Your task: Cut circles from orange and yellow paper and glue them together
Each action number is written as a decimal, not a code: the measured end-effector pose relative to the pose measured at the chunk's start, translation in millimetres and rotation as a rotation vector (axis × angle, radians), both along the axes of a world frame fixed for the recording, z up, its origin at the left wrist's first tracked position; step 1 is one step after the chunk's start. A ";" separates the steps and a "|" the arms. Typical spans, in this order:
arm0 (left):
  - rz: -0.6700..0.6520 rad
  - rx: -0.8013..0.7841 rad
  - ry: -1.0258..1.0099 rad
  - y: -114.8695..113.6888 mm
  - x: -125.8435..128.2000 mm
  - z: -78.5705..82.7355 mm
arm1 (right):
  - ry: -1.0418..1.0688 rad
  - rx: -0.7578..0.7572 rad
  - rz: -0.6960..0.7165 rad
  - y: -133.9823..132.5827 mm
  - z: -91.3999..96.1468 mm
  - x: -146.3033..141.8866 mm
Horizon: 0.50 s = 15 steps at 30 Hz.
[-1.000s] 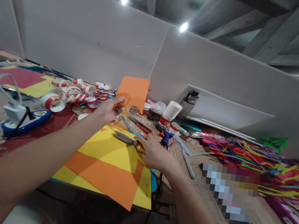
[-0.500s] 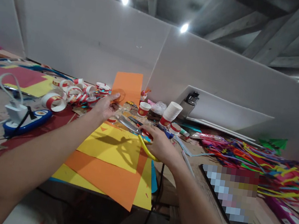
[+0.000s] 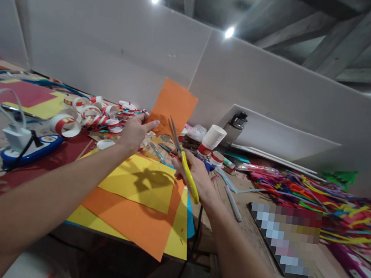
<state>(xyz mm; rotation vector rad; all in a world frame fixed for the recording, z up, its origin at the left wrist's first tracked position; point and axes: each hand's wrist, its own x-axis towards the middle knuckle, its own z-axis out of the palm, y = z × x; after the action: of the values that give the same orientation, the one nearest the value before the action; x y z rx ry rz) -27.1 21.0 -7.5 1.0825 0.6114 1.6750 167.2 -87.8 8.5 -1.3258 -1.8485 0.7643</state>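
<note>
My left hand (image 3: 135,133) pinches the lower edge of an orange paper sheet (image 3: 174,105) and holds it upright above the table. My right hand (image 3: 194,175) grips yellow-handled scissors (image 3: 183,158), whose blades point up toward the bottom of that sheet. Below both hands lie stacked yellow and orange paper sheets (image 3: 138,201) on the table.
Red-and-white paper rings (image 3: 96,116) lie at the left, beside a white charger on a blue power strip (image 3: 26,145). A stack of paper cups (image 3: 210,141), a dark bottle (image 3: 234,126) and a blue glue gun (image 3: 207,163) stand behind. Coloured paper strips (image 3: 322,199) pile at the right.
My right hand picked the scissors up off the yellow paper and raised them, blades up, toward the orange sheet. My left hand tilted the sheet and lifted it slightly.
</note>
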 end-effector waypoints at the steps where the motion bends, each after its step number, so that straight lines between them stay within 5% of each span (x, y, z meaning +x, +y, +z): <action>1: -0.013 -0.017 -0.026 -1.1 1.0 1.1 | 0.012 -0.033 0.010 -0.7 1.4 -0.8; 8: -0.043 -0.158 -0.179 -8.0 4.6 12.1 | 0.065 -0.195 0.037 -8.3 11.9 -5.7; 15: -0.163 -0.213 -0.210 -11.2 10.1 4.9 | 0.098 -0.215 0.026 -1.7 2.8 -5.8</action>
<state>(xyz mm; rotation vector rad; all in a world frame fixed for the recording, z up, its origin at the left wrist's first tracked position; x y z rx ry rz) -16.9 9.9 -2.6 0.7710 0.5369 1.5201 161.5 -89.5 11.4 -1.3727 -1.7468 1.0472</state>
